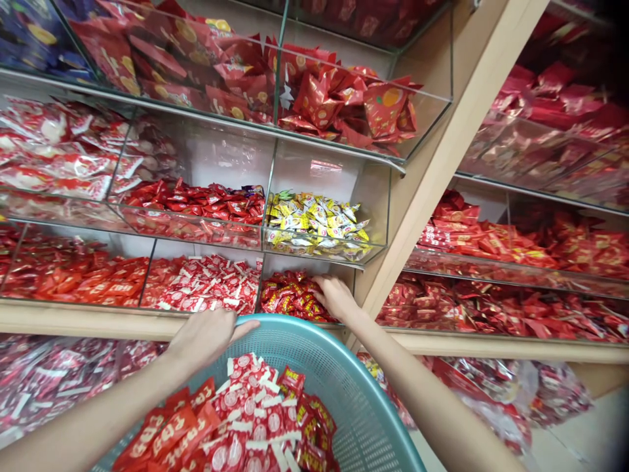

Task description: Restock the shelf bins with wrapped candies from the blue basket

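Gripped the far rim of a teal basket [361, 396] with the left hand [206, 334], with the thumb on the inner side. Rested the right hand [337, 298] in the end bin [348, 275], with the fingers bent into the dark red sweets [287, 294]. Had three kinds in the basket: orange-red packets [171, 429] on the left, red-and-white sweets [260, 406] in the middle, more dark red sweets on the right. Faced, left of the end bin, a bin of red-and-white sweets, then one of orange-red packets. Faced yellow sweets [319, 223] above the end bin, red sweets [201, 203] beside those, and larger red packets [319, 98] on the row above. Had bagged sweets [555, 387] below the ledge [472, 346].
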A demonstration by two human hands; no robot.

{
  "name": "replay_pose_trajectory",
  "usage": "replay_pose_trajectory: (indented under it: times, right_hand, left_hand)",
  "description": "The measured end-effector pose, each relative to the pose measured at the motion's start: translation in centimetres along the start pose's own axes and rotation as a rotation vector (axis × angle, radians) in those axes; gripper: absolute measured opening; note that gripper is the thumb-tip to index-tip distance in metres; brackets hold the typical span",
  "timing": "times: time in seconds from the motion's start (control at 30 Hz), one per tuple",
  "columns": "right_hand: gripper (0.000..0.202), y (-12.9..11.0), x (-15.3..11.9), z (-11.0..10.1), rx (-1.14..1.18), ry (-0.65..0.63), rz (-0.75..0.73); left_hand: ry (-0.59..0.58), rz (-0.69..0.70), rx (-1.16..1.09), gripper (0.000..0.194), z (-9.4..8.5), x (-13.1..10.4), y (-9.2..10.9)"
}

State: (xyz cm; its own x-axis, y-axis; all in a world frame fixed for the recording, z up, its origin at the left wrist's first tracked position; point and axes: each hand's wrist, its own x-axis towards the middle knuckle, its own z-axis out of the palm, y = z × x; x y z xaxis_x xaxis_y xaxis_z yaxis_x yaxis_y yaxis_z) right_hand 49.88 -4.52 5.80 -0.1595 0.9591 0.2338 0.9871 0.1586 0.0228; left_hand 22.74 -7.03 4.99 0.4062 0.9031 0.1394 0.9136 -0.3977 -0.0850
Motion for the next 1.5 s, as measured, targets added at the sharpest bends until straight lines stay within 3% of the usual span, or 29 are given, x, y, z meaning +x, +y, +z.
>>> replay_pose_trajectory:
  times: [0.2,0.37,0.53,0.73,0.87,0.97,1.07,1.27,1.37,1.5]
  right_hand:
    - [0.032,-0.5,-2.8,-0.9,0.133,0.125,-0.096]
    - [0.029,-1.2,-6.7,-2.5,0.316,0.155,-0.13]
    - [0.027,-2.7,-12.0,-3.3,0.445,0.054,-0.161]
    - [0.034,-4.4,-15.5,-0.7,0.31,-0.11,-0.194]
    - [0.038,-3.9,-13.5,-1.3,0.321,-0.074,-0.197]
    - [0.03,-2.7,-9.7,-2.5,0.333,0.028,-0.153]
    - [0.026,-1.5,-4.9,-2.4,0.29,0.106,-0.112]
    - [0.036,-1.7,1.9,0.4,0.251,0.005,-0.167]
    - [0.044,-2.3,3.5,1.2,0.266,-0.031,-0.189]
    - [0.04,-2.8,4.3,1.3,0.266,-0.071,-0.192]
  left_hand:
    - [-0.029,-0.02,-0.007,0.074,-0.4,-0.1,-0.1]
    - [-0.036,-0.002,-0.007,0.074,-0.5,0.1,0.1]
    - [-0.022,0.003,-0.045,0.077,-0.5,0.2,0.2]
    - [-0.016,-0.004,-0.047,0.078,-0.4,0.0,-0.1]
    - [0.011,0.011,-0.03,0.077,0.0,-0.1,-0.3]
    - [0.018,0.011,-0.043,0.077,0.1,0.0,-0.3]
    - [0.025,0.013,-0.057,0.077,0.0,-0.2,-0.1]
    - [0.049,0.005,-0.043,0.075,-0.5,-0.6,0.1]
    - [0.036,-0.002,-0.046,0.073,-0.9,-0.7,0.0]
    - [0.033,0.006,-0.043,0.074,-1.0,-0.7,-0.1]
